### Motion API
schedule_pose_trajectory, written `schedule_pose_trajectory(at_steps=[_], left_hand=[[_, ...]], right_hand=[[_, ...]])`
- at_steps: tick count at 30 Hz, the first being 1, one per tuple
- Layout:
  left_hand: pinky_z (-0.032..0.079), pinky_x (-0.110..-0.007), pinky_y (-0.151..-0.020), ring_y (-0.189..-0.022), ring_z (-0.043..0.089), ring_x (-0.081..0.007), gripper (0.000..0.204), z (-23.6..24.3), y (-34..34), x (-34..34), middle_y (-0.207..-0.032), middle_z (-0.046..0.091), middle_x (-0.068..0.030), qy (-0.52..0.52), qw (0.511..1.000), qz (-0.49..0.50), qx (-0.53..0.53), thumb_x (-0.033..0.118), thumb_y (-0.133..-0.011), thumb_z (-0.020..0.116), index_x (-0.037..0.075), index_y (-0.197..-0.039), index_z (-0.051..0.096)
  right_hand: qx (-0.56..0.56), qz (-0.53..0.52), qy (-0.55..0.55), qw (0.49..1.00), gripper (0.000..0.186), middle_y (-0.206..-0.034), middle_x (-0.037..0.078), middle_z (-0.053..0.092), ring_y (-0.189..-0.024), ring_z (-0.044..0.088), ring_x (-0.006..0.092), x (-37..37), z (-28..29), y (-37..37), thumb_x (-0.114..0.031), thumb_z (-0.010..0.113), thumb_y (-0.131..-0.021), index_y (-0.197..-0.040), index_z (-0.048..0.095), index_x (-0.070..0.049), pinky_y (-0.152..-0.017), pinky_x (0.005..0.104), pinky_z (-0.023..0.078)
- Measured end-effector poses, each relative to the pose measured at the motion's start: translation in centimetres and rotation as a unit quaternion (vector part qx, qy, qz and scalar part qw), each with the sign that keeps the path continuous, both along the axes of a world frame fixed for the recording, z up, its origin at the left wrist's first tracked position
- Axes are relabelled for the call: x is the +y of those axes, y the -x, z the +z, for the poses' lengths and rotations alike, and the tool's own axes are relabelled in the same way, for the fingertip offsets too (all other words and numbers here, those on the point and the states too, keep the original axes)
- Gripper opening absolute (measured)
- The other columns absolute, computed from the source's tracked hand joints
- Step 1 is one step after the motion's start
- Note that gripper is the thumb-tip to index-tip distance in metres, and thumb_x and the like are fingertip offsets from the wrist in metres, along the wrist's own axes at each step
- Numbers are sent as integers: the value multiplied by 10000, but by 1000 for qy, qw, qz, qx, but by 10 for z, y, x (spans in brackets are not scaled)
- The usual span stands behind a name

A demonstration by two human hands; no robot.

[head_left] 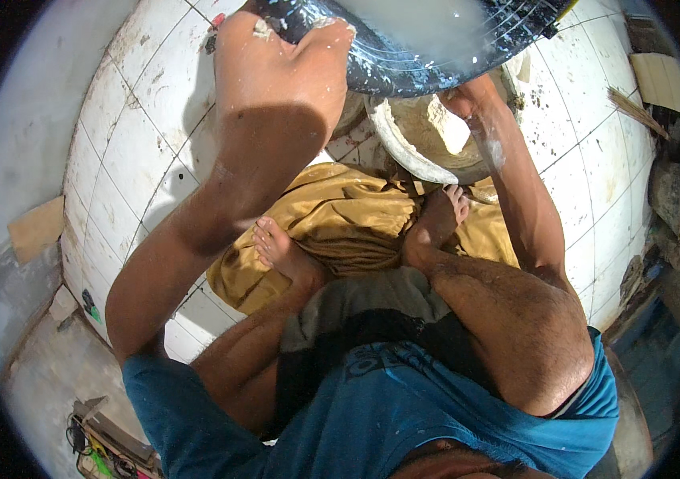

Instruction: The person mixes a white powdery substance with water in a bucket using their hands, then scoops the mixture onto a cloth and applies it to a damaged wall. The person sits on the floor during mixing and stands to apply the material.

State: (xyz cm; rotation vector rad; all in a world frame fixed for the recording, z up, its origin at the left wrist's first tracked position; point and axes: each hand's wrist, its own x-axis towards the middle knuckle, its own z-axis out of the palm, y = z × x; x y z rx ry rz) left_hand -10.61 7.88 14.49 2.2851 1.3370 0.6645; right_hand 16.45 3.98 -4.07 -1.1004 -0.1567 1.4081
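The black basin is held up in front of the person, its far side cut off by the upper edge of the view, with cloudy pale liquid inside. The left hand is clamped over the basin's left rim, knuckles up, pale smears on its skin. The right hand is at the basin's near right underside; its fingers go out of sight behind the rim, so whether they grip or merely prop cannot be told. What counts most in space is the stack: the basin's near rim overhangs a pale round bowl holding thick paste, and the right hand is the nearer of the two to that bowl. Only the basin's near curve shows, so no long axis can be read. Nearer the person than the basin, a rumpled gold cloth lies on white tiles
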Motion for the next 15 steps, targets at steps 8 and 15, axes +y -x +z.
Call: schedule_pose_trajectory(at_steps=[8, 15], left_hand=[[540, -342, -800, -871, 656, -199, 241, 39, -58, -28, -980, 681, -116, 154, 941, 158, -258, 13, -931, 658, -47, -1148, 572], [557, -368, -803, -863, 694, -243, 247, 79, -50, -6, -976, 718, -178, 348, 877, 197, -266, 66, -922, 647, -90, -1114, 643]], right_hand=[[42, 61, -55, 996, 174, -1051, 68, 739, -885, 713, 159, 1, -32, -36, -201, 670, -1010, -1108, 678, -58, -699, 280, 596], [-197, 47, 44, 978, 261, -1034, 82, 749, -839, 733, 198, -32, 60, -10, -184, 682, -1002, -1150, 671, 30, -640, 293, 594]])
